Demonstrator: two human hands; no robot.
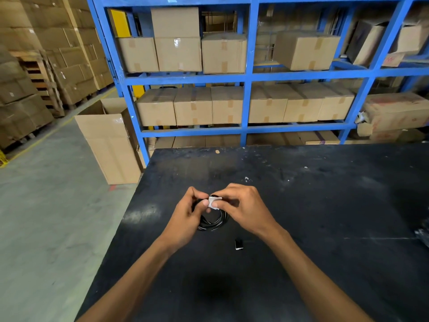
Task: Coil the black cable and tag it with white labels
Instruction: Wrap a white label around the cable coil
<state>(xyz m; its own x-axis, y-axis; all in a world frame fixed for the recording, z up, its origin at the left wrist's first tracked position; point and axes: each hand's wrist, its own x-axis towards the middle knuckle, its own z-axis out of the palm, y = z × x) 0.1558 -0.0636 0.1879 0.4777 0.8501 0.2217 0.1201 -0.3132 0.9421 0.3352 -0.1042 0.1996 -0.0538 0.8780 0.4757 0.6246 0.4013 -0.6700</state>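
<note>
1. Seen from a head camera, looking down at a black table [301, 205] in a warehouse.
2. Near the table's middle, held just above the top: a black cable [212, 220], already wound into a small round coil.
3. Left hand [188, 217]: fingers curled round the coil's left side, thumb tip pinching the left edge of a white label [214, 202].
4. Right hand [243, 209]: fingers curled over the coil's upper right, pinching the label's right side.
5. Label at the top of the coil, between both thumbs, seemingly folded over the strands; cannot tell whether stuck closed yet.
6. Just below the coil, lying apart on the table: a small black plug [239, 244]; link to the cable not visible.
7. Behind the table: blue shelves [247, 77] stacked with cardboard boxes [192, 105], one open box [109, 145] on the floor at left.
8. Step in hand, as a judgement: coiling done, tagging under way.
9. Next move likely calls for pressing the label's two ends flat together round the strands while keeping the loops bunched, so none slip free.
</note>
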